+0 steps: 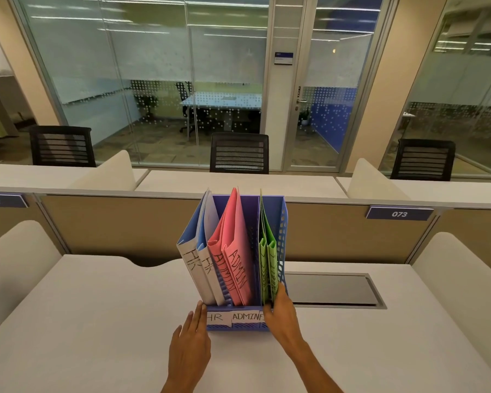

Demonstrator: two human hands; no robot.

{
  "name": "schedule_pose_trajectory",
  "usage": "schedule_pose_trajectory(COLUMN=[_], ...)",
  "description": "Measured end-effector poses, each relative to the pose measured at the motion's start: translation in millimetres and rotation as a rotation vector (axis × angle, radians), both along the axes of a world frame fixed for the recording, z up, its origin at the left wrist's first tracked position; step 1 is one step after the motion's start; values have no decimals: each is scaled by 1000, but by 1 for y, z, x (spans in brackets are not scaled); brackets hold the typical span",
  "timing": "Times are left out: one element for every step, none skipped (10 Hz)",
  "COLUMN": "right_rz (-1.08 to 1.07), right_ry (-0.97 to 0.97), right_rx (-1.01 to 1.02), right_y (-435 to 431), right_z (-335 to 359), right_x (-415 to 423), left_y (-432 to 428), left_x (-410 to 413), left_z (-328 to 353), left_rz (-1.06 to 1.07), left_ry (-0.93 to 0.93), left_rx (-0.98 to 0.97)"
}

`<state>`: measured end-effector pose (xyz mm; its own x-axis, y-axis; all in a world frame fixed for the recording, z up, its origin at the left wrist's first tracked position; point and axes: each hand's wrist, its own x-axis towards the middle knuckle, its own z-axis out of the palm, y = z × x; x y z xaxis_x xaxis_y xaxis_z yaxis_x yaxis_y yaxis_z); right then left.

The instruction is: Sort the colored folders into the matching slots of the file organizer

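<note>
Head view, hands
Left hand (192, 334): it reaches in from the bottom edge with the forearm running almost straight up the picture. It lies flat, palm down on the desk (97, 321), fingers straight and pressed together. The fingertips touch the left front corner of the file organizer (281, 222).
Right hand (281, 316): its forearm slants in from the lower right. The hand is at the organizer's right front corner, with the thumb across the front label strip (233, 317) and the fingers curled round the lower edge of the green folders (268, 265). It looks like a loose pinch on those folders, though the fingertips are hidden behind them.

Head view, counts
Blue folders (201, 256): two, leaning left in the left slot, each marked "HR" on a white spine.
Pink folders (233, 251): two, leaning left in the middle slot, each marked "ADMIN".
Green folders: two, standing nearly upright in the right slot; their writing is too thin to read.
Organizer: one, blue, three slots, standing on the white desk near its middle.
Label strip: reads "HR", "ADMIN", then a letter half covered by the right hand.
Chairs (238, 153): three black ones beyond the divider.
Desk number plates (398, 214): two, "072" and "073".
</note>
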<state>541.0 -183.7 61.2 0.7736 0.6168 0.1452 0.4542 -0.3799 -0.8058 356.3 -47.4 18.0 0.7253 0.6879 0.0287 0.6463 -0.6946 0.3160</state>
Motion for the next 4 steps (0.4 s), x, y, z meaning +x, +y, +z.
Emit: schedule_pose_trajectory(right_rz=[-7, -13, -65, -89], right_ry=[16, 30, -20, -87], right_rx=[13, 3, -66, -91], right_y=[-2, -5, -18, -28], right_z=[0, 1, 6, 2], right_x=[-4, -4, -10, -17], left_y=[3, 5, -3, -6], left_x=[-2, -2, -6, -9], left_z=[0, 9, 17, 16], left_rz=[-12, 1, 18, 11], left_ry=[-22, 4, 53, 95], left_rx=[20, -42, -42, -18])
